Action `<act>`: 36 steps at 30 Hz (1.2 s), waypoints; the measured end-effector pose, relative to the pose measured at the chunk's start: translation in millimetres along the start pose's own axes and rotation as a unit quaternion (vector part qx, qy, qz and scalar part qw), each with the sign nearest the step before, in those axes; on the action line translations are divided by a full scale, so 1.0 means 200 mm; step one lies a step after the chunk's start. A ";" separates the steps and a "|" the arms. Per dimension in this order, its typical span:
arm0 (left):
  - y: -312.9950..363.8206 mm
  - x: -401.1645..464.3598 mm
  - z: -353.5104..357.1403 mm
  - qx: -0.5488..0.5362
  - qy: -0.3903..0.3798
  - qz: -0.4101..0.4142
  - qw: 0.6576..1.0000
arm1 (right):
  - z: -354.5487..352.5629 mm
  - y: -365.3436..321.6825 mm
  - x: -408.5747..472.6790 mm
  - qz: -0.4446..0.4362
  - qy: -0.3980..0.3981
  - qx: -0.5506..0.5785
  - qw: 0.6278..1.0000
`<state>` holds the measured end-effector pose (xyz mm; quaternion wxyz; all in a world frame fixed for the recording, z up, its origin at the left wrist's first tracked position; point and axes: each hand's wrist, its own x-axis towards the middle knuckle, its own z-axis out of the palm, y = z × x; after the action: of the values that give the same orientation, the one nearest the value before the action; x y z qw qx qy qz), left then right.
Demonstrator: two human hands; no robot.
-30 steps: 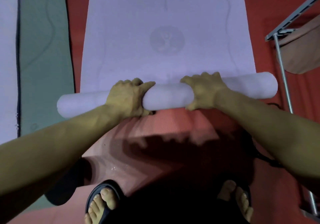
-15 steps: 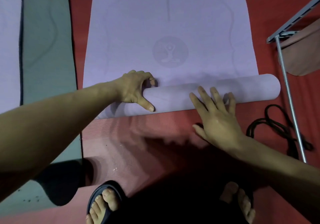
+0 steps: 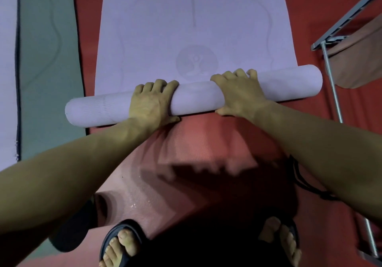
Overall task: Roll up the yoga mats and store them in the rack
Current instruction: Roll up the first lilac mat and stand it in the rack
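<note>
— Mats, counted left to right?
— Four on view. One pale mat (image 3: 7, 70) at the left edge; one green mat (image 3: 47, 64) beside it; one lilac mat (image 3: 194, 29) centre, part rolled; one pink mat (image 3: 186, 142) lying under it, nearer the feet.
— Writing or brands?
— No readable text. One round emblem (image 3: 196, 63) with a figure, printed on the lilac mat just beyond the roll (image 3: 194, 95).
— Hands?
— Two. Left hand (image 3: 152, 103) and right hand (image 3: 240, 93) each curl over the roll, fingers on its far side, thumbs near.
— Other items?
— One black cord (image 3: 306, 186); one metal rack (image 3: 334, 39) at right; two sandals (image 3: 122, 244).
</note>
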<state>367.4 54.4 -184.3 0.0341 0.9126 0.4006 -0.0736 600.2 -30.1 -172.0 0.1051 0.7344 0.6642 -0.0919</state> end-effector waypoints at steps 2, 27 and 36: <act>-0.02 0.00 -0.02 -0.012 -0.013 0.010 1.000 | -0.02 0.00 -0.01 -0.012 -0.013 -0.003 1.000; -0.22 0.03 -0.19 -0.252 -0.067 -0.003 0.965 | 0.18 -0.14 -0.47 -0.007 0.089 0.017 0.996; -0.01 -0.08 -0.07 -0.076 0.181 0.024 0.980 | -0.11 -0.02 0.12 -0.007 -0.007 -0.022 1.000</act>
<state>356.7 46.4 -167.4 0.0320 0.9148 0.3829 0.1244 598.6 0.1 -157.9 0.1254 0.7264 0.6706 -0.0828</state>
